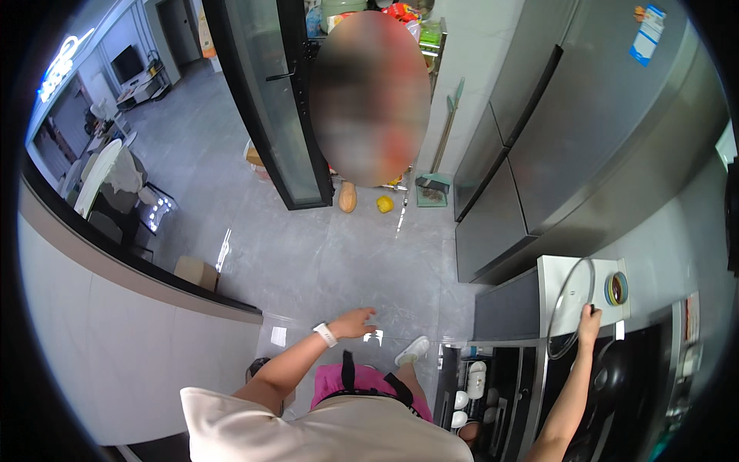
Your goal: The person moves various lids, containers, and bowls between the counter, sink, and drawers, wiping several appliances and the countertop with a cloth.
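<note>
My right hand (589, 328) grips the dark knob of a round glass pan lid (555, 323). The lid is tilted on edge over the white countertop (552, 271); whether its rim touches the surface I cannot tell. Just beyond it, a small stack of colored bowls (616, 289) sits near the wall. A dark wok or pan (613, 367) lies on the black cooktop to the right of my forearm. My left hand (353, 323), with a white band on the wrist, hangs over the floor, fingers apart and holding nothing.
An extended drawer (474, 392) with white bowls juts out below the cooktop. Ahead stands a steel refrigerator (554, 144). A broom and dustpan (432, 190), a butternut squash (347, 197) and a yellow squash (385, 204) rest on the floor near a glass door (268, 104). A blurred oval hides some shelving.
</note>
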Available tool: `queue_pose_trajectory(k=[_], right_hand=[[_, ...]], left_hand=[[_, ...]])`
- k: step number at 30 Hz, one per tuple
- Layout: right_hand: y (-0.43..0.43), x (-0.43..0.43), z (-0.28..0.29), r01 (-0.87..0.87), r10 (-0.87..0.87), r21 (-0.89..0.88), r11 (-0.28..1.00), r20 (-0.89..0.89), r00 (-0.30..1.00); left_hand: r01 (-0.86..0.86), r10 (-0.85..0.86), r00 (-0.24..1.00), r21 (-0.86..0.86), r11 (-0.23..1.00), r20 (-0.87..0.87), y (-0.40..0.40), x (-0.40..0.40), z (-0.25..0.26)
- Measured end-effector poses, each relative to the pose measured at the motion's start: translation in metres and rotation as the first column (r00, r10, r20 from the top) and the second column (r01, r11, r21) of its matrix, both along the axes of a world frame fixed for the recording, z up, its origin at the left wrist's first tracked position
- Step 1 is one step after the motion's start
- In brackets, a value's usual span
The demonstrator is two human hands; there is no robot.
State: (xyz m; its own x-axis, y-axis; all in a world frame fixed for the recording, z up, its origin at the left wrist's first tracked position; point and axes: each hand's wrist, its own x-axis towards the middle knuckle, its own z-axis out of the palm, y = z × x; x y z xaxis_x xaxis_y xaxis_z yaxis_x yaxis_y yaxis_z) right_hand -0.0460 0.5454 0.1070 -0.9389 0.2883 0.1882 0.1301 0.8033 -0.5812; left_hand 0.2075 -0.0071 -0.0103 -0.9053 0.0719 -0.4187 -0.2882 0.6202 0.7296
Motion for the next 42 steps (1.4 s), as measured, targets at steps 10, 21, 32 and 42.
queue_pose_trajectory(k=[10, 21, 32, 42], right_hand=[[0.061, -0.143, -0.138, -0.142, 0.009, 0.439, 0.887, 0.292, 0.956], [0.088, -0.187, -0.128, 0.191, -0.273, 0.238, 0.952, 0.383, 0.882], [0.097, -0.186, -0.158, 0.427, -0.452, 0.153, 0.891, 0.354, 0.818], [-0.058, -0.070, -0.114, 0.374, -0.365, 0.040, 0.926, -0.154, 0.918]], left_hand=[[-0.369, 0.357, 0.916, 0.031, 0.929, 0.182, 0.023, -0.063, 0.018], [-0.196, 0.201, 0.967, -0.044, 0.980, 0.156, 0.079, -0.183, 0.030], [0.039, -0.036, 0.975, -0.009, 0.999, 0.219, 0.054, -0.248, 0.019], [0.673, -0.659, 0.723, 0.005, 0.740, 0.206, 0.067, -0.370, -0.021]])
